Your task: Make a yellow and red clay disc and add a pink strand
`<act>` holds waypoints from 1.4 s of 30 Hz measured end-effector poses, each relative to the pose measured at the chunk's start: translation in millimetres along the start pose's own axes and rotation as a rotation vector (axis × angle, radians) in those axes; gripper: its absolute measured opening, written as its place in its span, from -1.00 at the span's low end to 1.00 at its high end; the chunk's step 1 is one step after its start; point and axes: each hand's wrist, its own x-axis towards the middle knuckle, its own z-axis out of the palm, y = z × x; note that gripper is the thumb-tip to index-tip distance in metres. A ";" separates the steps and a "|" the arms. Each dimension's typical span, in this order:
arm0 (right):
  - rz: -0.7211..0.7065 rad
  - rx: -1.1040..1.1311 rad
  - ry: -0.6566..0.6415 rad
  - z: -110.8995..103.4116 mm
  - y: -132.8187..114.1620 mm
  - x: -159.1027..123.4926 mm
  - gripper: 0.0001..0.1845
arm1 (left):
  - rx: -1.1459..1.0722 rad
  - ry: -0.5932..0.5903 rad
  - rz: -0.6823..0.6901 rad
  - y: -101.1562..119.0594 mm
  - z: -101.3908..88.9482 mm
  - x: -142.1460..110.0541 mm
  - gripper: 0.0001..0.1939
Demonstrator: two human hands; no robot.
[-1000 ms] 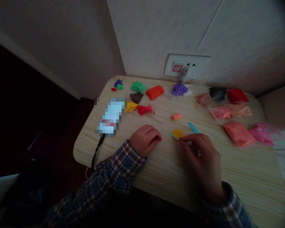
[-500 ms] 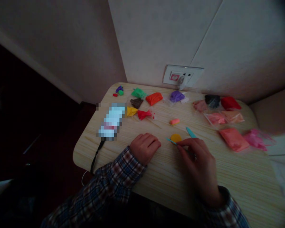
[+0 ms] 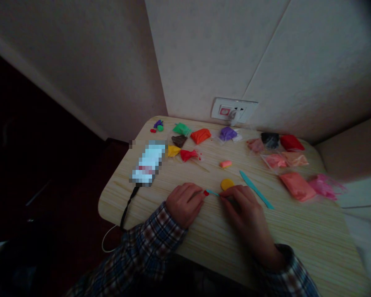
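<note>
My left hand (image 3: 185,204) rests near the table's front, its fingertips pinched on a small red piece of clay (image 3: 206,192). My right hand (image 3: 244,210) pinches a thin light-blue modelling tool (image 3: 214,192), whose tip points left and meets the red clay or lies right beside it. Just beyond the right fingertips lies a flat yellow clay disc (image 3: 227,184), partly covered by that hand. A longer turquoise clay knife (image 3: 256,189) lies to the right of it. Farther back sits a small pink-and-yellow clay piece (image 3: 226,164).
A phone (image 3: 150,163) with a black cable (image 3: 129,206) lies at the left. Bags of coloured clay, such as the orange (image 3: 200,136) and coral (image 3: 297,186) ones, line the back and right. Small purple clay grapes (image 3: 158,123) sit at the far left corner. A wall socket (image 3: 233,110) is behind.
My right hand has moved left, taking the thin tool from the yellow disc to my left fingertips. Red clay now shows there. The turquoise knife is uncovered, and the view has shifted slightly.
</note>
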 end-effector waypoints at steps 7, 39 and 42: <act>-0.011 -0.047 -0.015 1.8 -1.0 0.2 -0.91 | 0.012 0.000 -0.025 0.1 -2.4 -4.1 -0.81; -0.028 -0.049 -0.040 0.9 -2.1 0.6 -0.90 | 0.007 -0.015 -0.049 -3.0 2.5 -8.1 -0.77; -0.011 -0.020 0.016 0.6 -0.4 -1.0 -0.92 | 0.006 -0.013 -0.041 -3.5 3.4 -8.2 -0.76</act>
